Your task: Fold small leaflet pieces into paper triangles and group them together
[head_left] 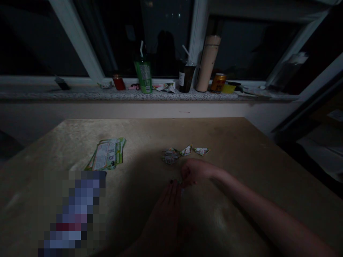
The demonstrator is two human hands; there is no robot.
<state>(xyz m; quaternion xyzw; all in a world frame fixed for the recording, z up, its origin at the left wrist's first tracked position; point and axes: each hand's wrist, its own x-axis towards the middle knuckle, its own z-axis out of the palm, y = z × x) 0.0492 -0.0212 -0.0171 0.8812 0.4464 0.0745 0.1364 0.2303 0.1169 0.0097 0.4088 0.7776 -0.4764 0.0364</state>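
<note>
My left hand (170, 198) lies flat on the table with its fingers stretched forward. Under and beside its fingertips a small bit of patterned paper (182, 191) shows; most of it is hidden. My right hand (194, 171) comes in from the right, its fingers curled against the table right by the left fingertips. What those fingers grip, if anything, is too dark and covered to make out. Just beyond the hands lie a cluster of folded paper pieces (170, 156) and two separate folded paper triangles (187, 150), (202, 151).
A stack of printed green-and-white leaflets (108, 154) lies left on the wooden table (150, 130). Nearer, a blurred-out bluish object (77, 210) rests. On the windowsill (91, 93) stand a green cup (144, 76), a dark cup (186, 78), a tall flask (208, 64) and an orange can (218, 84).
</note>
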